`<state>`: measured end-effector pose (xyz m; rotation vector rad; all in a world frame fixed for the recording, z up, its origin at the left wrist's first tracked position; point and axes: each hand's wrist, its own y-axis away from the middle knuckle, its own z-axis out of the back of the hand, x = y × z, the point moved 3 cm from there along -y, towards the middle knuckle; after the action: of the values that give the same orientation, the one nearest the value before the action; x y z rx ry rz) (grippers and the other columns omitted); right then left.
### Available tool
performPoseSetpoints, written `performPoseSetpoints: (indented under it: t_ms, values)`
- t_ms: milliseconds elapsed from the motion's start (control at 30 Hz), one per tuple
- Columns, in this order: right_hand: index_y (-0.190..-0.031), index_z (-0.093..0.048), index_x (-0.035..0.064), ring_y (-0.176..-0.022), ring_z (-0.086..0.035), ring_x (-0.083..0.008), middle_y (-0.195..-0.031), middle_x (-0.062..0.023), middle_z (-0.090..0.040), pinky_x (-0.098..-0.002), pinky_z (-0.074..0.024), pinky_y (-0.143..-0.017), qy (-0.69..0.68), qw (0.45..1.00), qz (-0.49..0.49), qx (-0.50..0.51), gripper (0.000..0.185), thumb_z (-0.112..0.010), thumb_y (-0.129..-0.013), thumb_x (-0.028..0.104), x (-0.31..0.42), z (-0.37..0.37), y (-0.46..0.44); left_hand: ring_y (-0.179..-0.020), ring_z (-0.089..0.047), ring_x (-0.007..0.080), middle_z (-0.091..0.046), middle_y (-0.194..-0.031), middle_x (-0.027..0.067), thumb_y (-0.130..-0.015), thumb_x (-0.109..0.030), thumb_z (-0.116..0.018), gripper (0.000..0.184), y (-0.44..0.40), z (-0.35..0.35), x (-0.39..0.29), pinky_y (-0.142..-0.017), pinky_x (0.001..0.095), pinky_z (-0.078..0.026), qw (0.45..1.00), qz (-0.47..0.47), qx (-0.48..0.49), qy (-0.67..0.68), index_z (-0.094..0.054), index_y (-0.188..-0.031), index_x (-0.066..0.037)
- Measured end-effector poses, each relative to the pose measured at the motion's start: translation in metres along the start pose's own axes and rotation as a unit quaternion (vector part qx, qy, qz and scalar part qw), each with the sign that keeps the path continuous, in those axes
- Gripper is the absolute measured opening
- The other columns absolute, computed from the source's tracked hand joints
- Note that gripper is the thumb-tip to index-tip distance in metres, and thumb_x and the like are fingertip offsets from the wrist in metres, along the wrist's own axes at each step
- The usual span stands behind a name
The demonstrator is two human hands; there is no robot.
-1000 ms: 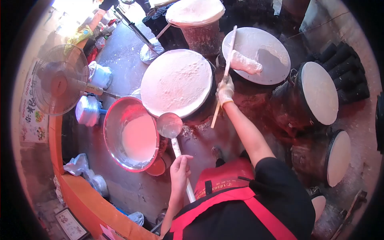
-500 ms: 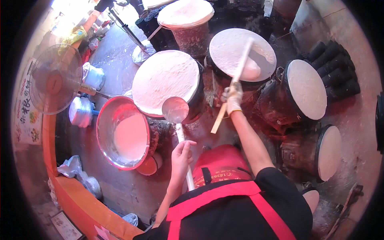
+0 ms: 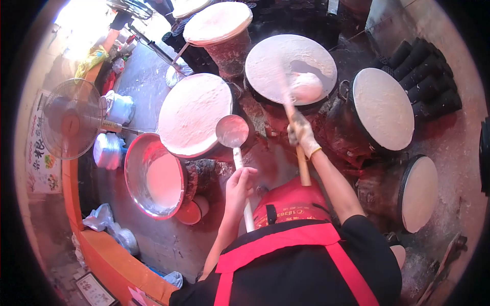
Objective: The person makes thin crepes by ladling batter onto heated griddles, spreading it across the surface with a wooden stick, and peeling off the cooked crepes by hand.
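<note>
White batter (image 3: pixel 307 87) sits in a lump on the round pan (image 3: pixel 263 61), just past the right hand (image 3: pixel 302 134), whose gloved grip is wrapped round a wooden stick (image 3: pixel 304 172). The left hand (image 3: pixel 239 185) has its grip curled round a ladle (image 3: pixel 233 132).

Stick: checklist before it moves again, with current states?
1. Right hand grips the stick: ok, gloved fingers closed round it.
2. Stick's far end touching the griddle: cannot tell, it is blurred.
3. Griddle free of lumps: not ok, a pale dough lump sits near its near edge.
4. Left hand holds the ladle: ok, round the handle.
5. Ladle away from the stick: ok, they are apart.
</note>
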<state>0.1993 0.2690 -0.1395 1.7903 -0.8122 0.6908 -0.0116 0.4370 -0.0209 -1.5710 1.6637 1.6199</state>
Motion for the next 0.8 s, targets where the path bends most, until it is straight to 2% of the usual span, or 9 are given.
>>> performPoseSetpoints:
  t_ms: [100,467,533,567,600,667,733,767,800]
  values:
    - [-0.142,-0.044,0.0261,-0.041,-0.034,-0.0065,-0.066,0.0024,-0.048,-0.0239,-0.0285,-0.036,0.029,0.992,-0.038,0.119,0.046,-0.055,-0.098,0.037,-0.001,0.066,0.017,-0.056,-0.03,-0.0007,-0.035,-0.067,-0.0094,-0.103,-0.025,-0.05,0.026,-0.012,-0.03,0.002,-0.046,0.0167,-0.021,1.0,0.006,-0.003,-0.008,-0.063,-0.104,-0.002]
    - [-0.138,-0.051,0.0202,-0.04,-0.034,-0.0059,-0.06,0.0064,-0.041,-0.0217,-0.0238,-0.033,0.064,0.993,0.083,-0.052,0.041,-0.052,-0.1,0.036,0.11,0.123,-0.06,-0.056,-0.036,0.0031,-0.044,-0.077,-0.0026,-0.105,-0.04,-0.039,0.043,-0.032,-0.116,-0.001,-0.044,0.017,-0.029,0.994,-0.026,-0.087,0.062,-0.05,-0.126,-0.004]
    - [-0.135,-0.054,0.0137,-0.049,-0.042,-0.0059,-0.067,0.003,-0.05,-0.0218,-0.0347,-0.041,0.055,0.998,0.025,0.013,0.041,-0.056,-0.099,0.033,0.105,0.096,-0.068,-0.054,-0.037,0.0053,-0.043,-0.073,-0.0014,-0.104,-0.044,-0.038,0.046,-0.04,-0.114,0.0,-0.043,0.0184,-0.031,0.992,0.028,-0.098,0.073,-0.047,-0.125,-0.004]
    - [-0.132,-0.057,0.007,-0.077,-0.059,-0.01,-0.093,-0.005,-0.067,-0.0236,-0.0498,-0.068,0.149,0.986,0.063,0.049,0.039,-0.057,-0.098,0.025,0.103,0.088,-0.06,-0.054,-0.04,0.0079,-0.042,-0.073,0.0006,-0.104,-0.041,-0.041,0.037,-0.044,-0.108,-0.002,-0.044,0.0213,-0.034,0.993,0.049,-0.02,0.103,-0.051,-0.11,-0.006]
    - [-0.133,-0.056,0.0029,-0.112,-0.057,-0.0152,-0.126,-0.0103,-0.063,-0.0285,-0.0437,-0.098,0.159,0.94,0.268,0.141,0.04,-0.059,-0.097,0.022,0.062,0.109,-0.111,-0.054,-0.04,0.0079,-0.042,-0.073,0.0006,-0.104,-0.041,-0.041,0.037,-0.045,-0.105,-0.003,-0.044,0.0213,-0.034,0.993,0.05,-0.02,0.103,-0.051,-0.11,-0.006]
    - [-0.134,-0.055,0.0011,-0.123,-0.052,-0.017,-0.136,-0.0112,-0.056,-0.031,-0.0398,-0.105,0.219,0.926,0.302,0.06,0.04,-0.058,-0.097,0.015,0.089,0.111,-0.047,-0.057,-0.043,0.0086,-0.042,-0.071,0.0003,-0.103,-0.035,-0.045,0.031,-0.049,-0.102,-0.008,-0.046,0.0232,-0.037,0.998,0.029,-0.019,0.058,-0.051,-0.106,-0.004]
    - [-0.134,-0.053,-0.0015,-0.122,-0.053,-0.0167,-0.137,-0.011,-0.056,-0.0302,-0.0396,-0.106,0.109,0.882,0.437,-0.142,0.039,-0.057,-0.096,0.008,0.078,0.118,-0.025,-0.061,-0.045,0.0096,-0.045,-0.075,0.0011,-0.102,-0.028,-0.049,0.026,-0.055,-0.097,-0.007,-0.048,0.0236,-0.039,0.995,0.006,-0.029,0.094,-0.052,-0.105,-0.003]
    - [-0.134,-0.053,-0.0035,-0.122,-0.053,-0.0165,-0.138,-0.0107,-0.054,-0.029,-0.0383,-0.107,-0.144,0.929,0.302,-0.161,0.038,-0.055,-0.096,0.003,0.04,0.123,-0.043,-0.062,-0.046,0.0098,-0.046,-0.078,0.0015,-0.102,-0.027,-0.05,0.025,-0.056,-0.094,-0.01,-0.049,0.023,-0.04,0.996,0.027,-0.033,0.083,-0.052,-0.105,-0.002]
    - [-0.137,-0.054,0.007,-0.073,-0.058,-0.0043,-0.099,0.0011,-0.065,-0.0177,-0.0475,-0.059,-0.114,0.92,0.338,-0.16,0.04,-0.052,-0.097,0.003,0.007,0.127,-0.076,-0.064,-0.047,0.0099,-0.047,-0.081,0.0018,-0.102,-0.025,-0.05,0.024,-0.057,-0.092,-0.011,-0.05,0.0224,-0.041,0.995,0.05,-0.036,0.072,-0.052,-0.104,-0.002]
